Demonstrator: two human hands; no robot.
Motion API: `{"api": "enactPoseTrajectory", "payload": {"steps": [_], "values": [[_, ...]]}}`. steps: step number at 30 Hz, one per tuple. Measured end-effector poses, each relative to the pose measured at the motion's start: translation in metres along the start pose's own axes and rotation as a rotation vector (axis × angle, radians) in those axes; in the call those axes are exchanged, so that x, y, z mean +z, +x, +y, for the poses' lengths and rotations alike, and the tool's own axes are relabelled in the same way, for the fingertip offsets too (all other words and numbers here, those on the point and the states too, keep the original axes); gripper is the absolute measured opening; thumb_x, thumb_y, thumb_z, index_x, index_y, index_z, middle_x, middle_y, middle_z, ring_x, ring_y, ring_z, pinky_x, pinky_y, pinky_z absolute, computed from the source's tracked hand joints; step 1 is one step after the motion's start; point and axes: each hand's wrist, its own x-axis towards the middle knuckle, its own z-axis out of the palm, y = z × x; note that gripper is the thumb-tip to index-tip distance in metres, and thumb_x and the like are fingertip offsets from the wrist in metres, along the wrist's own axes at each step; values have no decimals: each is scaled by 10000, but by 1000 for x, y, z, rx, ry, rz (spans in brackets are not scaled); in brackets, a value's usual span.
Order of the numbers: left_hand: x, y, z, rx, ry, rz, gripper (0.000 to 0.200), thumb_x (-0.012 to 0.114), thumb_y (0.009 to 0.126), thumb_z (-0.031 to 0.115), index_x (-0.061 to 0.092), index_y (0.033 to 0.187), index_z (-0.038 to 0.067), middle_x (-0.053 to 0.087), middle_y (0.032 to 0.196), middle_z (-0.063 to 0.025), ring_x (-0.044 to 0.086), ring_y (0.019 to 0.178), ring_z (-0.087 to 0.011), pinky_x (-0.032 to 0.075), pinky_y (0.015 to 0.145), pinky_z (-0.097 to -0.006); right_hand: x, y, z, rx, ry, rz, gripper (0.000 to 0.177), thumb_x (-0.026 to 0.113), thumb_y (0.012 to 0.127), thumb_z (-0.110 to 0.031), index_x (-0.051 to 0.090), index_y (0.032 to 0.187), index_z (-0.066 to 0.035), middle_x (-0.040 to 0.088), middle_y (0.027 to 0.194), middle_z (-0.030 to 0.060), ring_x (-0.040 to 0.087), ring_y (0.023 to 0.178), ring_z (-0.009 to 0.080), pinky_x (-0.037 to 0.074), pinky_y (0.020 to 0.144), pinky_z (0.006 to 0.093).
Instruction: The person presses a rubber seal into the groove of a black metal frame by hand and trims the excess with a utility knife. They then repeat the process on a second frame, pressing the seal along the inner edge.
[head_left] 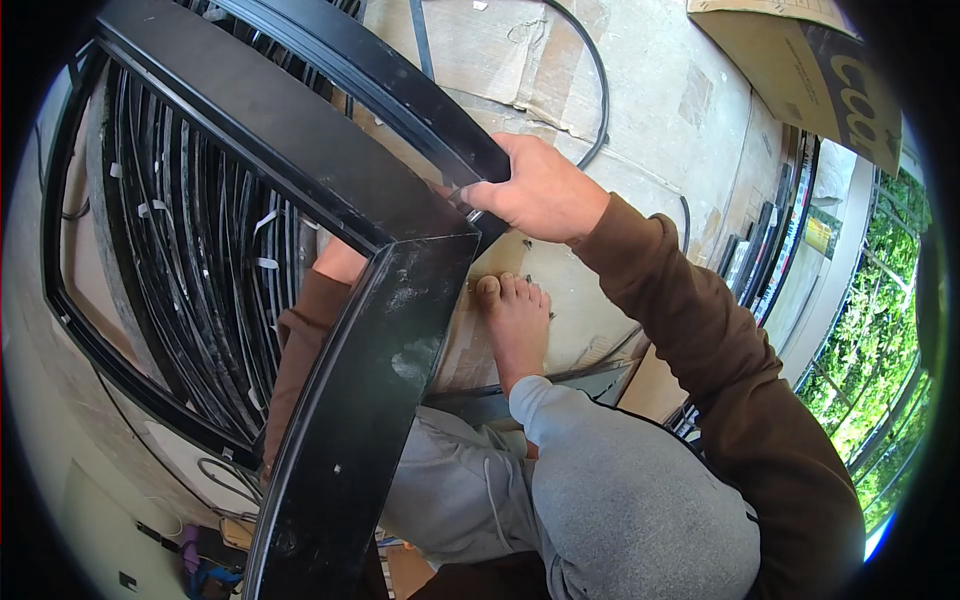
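- One right hand: fingers curled over the edge of the upper rail of a black metal frame, clenched on it just above the mitred corner; knuckles face the camera, thumb side towards the corner.
- Black metal frame, position: held tilted in front of the seated person, above the lap and the floor, filling the left and centre of the head view.
- Black metal frame, axes: one broad rail runs from the upper left down to the corner; the second runs from that corner down to the lower left. The corner points right, towards the right hand.
- Right arm: brown sleeve, bent at the elbow, forearm reaching up and left from the lower right.
- One left hand: mostly hidden behind the frame's corner, only a patch showing; whether it grips cannot be told.
- One bare foot: flat on flattened brown cardboard, just below the right hand, toes beside the frame's corner.
- Grey trousers: knee raised, lower centre.
- Bundle of black strips: seen through the frame opening, left.
- One black cable: curving over the cardboard beyond the right hand.
- One printed cardboard box: upper right.
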Motion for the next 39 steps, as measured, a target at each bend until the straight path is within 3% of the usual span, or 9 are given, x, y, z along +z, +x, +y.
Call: {"api": "enactPoseTrajectory", "payload": {"steps": [10, 12, 20, 26, 39], "values": [[7, -1, 7, 12, 119, 22, 259, 710, 910, 277, 718, 918, 19, 699, 836, -65, 642, 774, -146, 502, 701, -314, -1, 8, -6, 33, -42, -16, 445, 695, 748, -214, 638, 1040, 116, 688, 875, 258, 695, 837, 331, 536, 775, 391], [9, 0, 5, -18, 148, 32, 261, 701, 904, 289, 727, 905, 30, 705, 858, -85, 655, 819, -186, 504, 756, -351, -1, 7, -9, 46, -102, -9, 439, 699, 740, -218, 643, 1020, 115, 687, 869, 264, 697, 840, 341, 538, 774, 396], [9, 0, 0, -7, 111, 15, 257, 687, 917, 286, 718, 923, 31, 698, 865, -77, 645, 818, -176, 498, 746, -342, -3, 9, -8, 49, -168, -10, 421, 697, 730, -232, 659, 976, 109, 684, 853, 271, 696, 866, 371, 538, 794, 410], [9, 2, -4, 2, 89, 13, 254, 677, 927, 284, 711, 936, 32, 692, 871, -72, 637, 816, -169, 494, 738, -335, -6, 11, 1, -42, -83, -64, 398, 672, 748, -214, 663, 984, 107, 687, 859, 259, 687, 836, 348, 531, 785, 397], [11, 5, -10, 19, 53, 9, 249, 654, 948, 280, 697, 965, 35, 679, 883, -60, 620, 814, -152, 486, 722, -321, -1, 11, 3, 22, -7, -31, 392, 696, 730, -207, 686, 1002, 76, 692, 836, 220, 680, 807, 289, 523, 776, 361]]}}
